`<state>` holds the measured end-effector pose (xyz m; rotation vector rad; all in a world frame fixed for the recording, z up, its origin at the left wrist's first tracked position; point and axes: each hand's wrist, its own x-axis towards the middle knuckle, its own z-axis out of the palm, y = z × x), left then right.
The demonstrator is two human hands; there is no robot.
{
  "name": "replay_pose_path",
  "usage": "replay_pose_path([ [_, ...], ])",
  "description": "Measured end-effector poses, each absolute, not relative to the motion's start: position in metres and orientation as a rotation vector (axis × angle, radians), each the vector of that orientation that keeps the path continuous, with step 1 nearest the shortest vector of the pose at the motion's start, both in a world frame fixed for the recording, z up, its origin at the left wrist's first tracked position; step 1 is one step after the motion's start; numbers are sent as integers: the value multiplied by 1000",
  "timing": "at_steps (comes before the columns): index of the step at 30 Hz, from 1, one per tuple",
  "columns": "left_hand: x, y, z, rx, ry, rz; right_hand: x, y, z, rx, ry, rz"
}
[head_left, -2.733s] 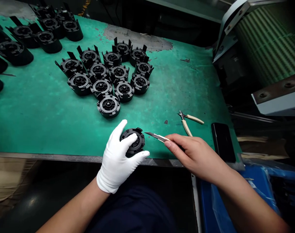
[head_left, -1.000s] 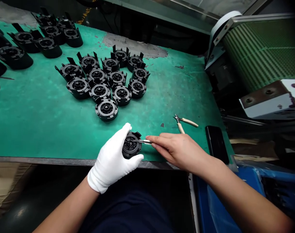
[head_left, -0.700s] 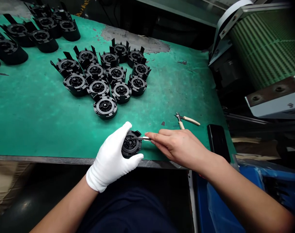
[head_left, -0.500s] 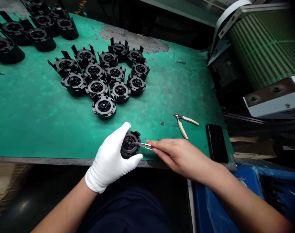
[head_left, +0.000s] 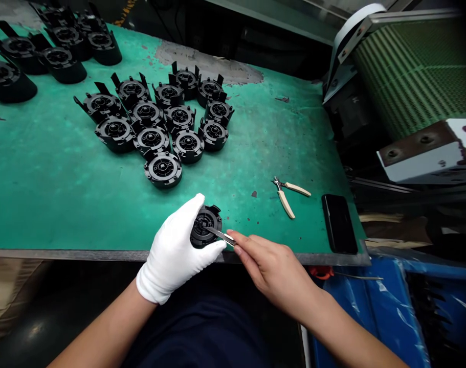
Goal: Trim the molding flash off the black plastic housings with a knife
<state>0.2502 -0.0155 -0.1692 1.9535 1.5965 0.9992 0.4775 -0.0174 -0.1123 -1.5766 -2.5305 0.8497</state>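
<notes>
My left hand point(head_left: 178, 240), in a white glove, is wrapped round a round black plastic part point(head_left: 211, 220) near the table's front edge. The part's ribbed face with its central hub is turned up toward me. In my bare right hand point(head_left: 269, 258) a slim knife point(head_left: 220, 234) is pinched between thumb and fingers. Its thin metal blade lies over the part's face, with the tip close to the hub. Whether the tip touches the plastic I cannot tell. The knife's rear end is hidden in my fingers.
Several similar black parts point(head_left: 162, 169) stand grouped on the green mat point(head_left: 64, 189), with more at the far left. Cream-handled nippers point(head_left: 285, 204) and a black phone point(head_left: 339, 223) lie to the right. Beyond is a machine with a green belt point(head_left: 413, 71); a blue bin point(head_left: 365, 306) sits below right.
My right hand has dropped slightly and moved a little left, tilting the knife more steeply across the part. My left hand still holds the part in nearly the same place.
</notes>
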Motion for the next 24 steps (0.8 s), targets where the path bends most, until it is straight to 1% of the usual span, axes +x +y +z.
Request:
replay_pose_path([
  [2,251,-16,-167,1942,1609,980,475,-23,-116,-1583,-2491,878],
  [8,252,-15,-168,1927,1628,981,479,-19,-114,-1510,-2355,1123],
  [10,255,-18,-168,1901,1662,1011,479,-18,-115,-1506,-2194,1218],
  [14,272,-42,-162,1691,1758,1021,462,-21,-131,-1512,-1664,1392],
  [17,285,-75,-152,1676,1732,904,447,-13,-144,-1504,-1470,1376],
  [19,287,-93,-147,1754,1711,823,449,0,-144,-1507,-1487,1315],
  [21,284,-98,-143,1792,1704,800,461,13,-135,-1491,-1634,1251],
  [24,274,-79,-144,1744,1711,845,485,17,-116,-1461,-1988,1118],
])
